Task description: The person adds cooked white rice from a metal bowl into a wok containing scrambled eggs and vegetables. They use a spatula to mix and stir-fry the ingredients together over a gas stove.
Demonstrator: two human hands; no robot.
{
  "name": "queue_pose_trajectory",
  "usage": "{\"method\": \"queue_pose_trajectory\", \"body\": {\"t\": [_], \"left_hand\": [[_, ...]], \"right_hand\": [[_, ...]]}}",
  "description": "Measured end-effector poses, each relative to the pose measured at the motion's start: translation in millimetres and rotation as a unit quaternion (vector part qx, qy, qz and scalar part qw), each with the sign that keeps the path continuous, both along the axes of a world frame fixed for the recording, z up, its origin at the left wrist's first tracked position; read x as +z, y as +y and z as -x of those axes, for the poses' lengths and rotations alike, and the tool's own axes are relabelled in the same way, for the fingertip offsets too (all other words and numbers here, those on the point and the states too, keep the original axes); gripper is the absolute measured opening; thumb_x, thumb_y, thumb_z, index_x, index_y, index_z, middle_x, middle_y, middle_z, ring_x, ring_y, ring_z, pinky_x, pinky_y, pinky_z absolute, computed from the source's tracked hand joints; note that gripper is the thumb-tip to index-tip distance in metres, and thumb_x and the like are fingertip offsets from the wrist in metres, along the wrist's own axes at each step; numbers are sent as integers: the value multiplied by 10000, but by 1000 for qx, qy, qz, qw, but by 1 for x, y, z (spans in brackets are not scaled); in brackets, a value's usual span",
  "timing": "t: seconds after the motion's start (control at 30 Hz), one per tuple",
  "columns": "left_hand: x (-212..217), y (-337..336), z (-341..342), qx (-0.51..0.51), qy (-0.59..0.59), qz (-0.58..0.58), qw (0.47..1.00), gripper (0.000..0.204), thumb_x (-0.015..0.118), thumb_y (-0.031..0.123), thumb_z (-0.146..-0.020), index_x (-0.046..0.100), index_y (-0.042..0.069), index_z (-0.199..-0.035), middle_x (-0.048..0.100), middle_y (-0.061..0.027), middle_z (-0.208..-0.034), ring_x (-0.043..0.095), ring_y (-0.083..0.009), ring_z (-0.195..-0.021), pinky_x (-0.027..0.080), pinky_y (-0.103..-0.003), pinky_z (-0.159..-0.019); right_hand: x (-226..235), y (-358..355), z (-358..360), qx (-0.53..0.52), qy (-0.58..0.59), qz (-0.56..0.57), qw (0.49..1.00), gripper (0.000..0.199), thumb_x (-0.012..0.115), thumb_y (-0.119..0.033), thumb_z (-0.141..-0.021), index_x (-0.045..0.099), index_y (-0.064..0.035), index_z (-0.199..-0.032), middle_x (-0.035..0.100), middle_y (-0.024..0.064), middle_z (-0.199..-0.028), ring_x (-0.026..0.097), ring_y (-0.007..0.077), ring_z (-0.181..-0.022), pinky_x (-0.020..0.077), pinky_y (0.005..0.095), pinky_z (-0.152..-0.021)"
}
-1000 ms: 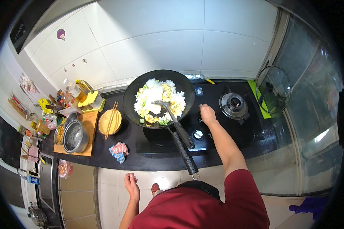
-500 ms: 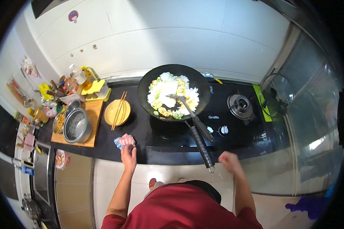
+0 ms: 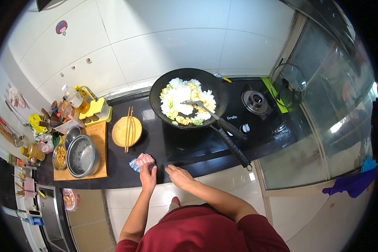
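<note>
My left hand [image 3: 148, 178] is at the counter's front edge, its fingers closed on a crumpled pink, white and blue cloth [image 3: 143, 160]. Just right of it, my right hand [image 3: 180, 177] reaches in over the edge, fingers loosely bent and apart, holding nothing. Behind and to the right, a black wok [image 3: 224, 101] sits on the stove with white rice [image 3: 180, 93] mixed with egg and green bits. A dark spatula [image 3: 229, 126] rests in it, its head in the rice and its shaft beside the wok handle [image 3: 235, 149].
A yellow bowl [image 3: 119, 138] with chopsticks [image 3: 128, 126] across it stands behind the cloth. At left, a cutting board [image 3: 98, 138] carries a metal pot [image 3: 82, 156] and a dish of food [image 3: 60, 157]. Bottles [image 3: 73, 97] stand behind. A glass lid [image 3: 292, 84] leans right of the bare burner [image 3: 256, 102].
My right hand has swung left from beside the wok handle to near the cloth, its fist loosening. My left hand stays at the cloth. The view has shifted and turned slightly.
</note>
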State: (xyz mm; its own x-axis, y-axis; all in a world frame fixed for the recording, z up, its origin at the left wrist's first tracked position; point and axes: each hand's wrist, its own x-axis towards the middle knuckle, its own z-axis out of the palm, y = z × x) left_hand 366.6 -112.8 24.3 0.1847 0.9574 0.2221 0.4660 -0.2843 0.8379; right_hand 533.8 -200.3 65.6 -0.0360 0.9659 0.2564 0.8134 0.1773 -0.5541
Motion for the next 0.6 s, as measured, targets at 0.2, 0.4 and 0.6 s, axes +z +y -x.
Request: {"method": "queue_pose_trajectory", "body": {"t": [0.2,0.4,0.6], "left_hand": [[5,-2,14,-3,12,10,1000,264,665,171,-890,621,-13,-1075,608,-173,-1044,609,-296,-927,506,-374,-802],[15,-30,-25,-79,-151,110,979,218,664,170,-911,627,6,-1049,593,-34,-854,554,-116,-748,473,-269,-690],[55,-81,-107,-252,-298,390,834,231,622,221,-965,599,82,-1148,629,-16,-974,610,-119,-890,491,-265,-781]], "right_hand": [[143,-56,-24,19,-112,-104,988,50,601,-133,-847,564,-100,-847,562,73,-803,634,257,-735,519,364,-607],[240,-39,-107,-219,-326,-174,903,508,791,-199,-705,606,-104,-1168,576,75,-921,554,283,-923,449,415,-788],[210,-24,-194,-189,-222,95,952,484,591,-137,-838,559,-139,-1321,676,221,-984,666,386,-952,537,499,-807]]}}
